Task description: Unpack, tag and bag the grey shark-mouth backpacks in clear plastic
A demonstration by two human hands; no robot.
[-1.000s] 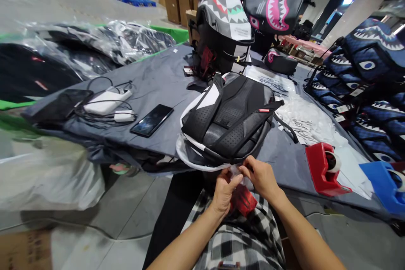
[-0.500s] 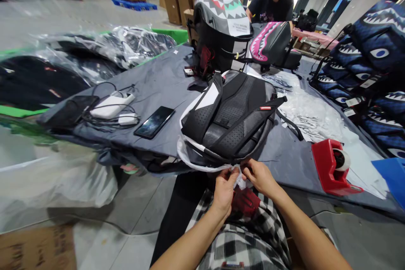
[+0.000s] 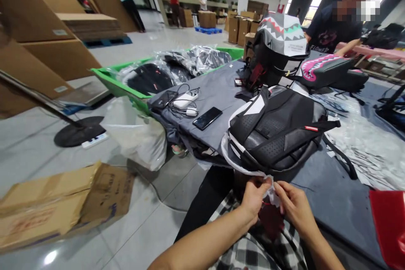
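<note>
Pinching crinkly, thin white plastic [image 3: 270,193] with left hand [image 3: 252,199] and right hand [image 3: 295,203], beside the black-and-white padded backpack [image 3: 278,123] on the grey cloth-covered table [image 3: 215,91], perhaps risking a rip from tugging too hard

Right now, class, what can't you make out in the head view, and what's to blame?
All in the head view:
Underside of the backpack: hidden by its own upper side.
Pinched part of the white plastic: covered by the left hand and right hand.
Red object: cut off by the right edge.
Print on the grey-and-white bag: too small and blurred.
</note>
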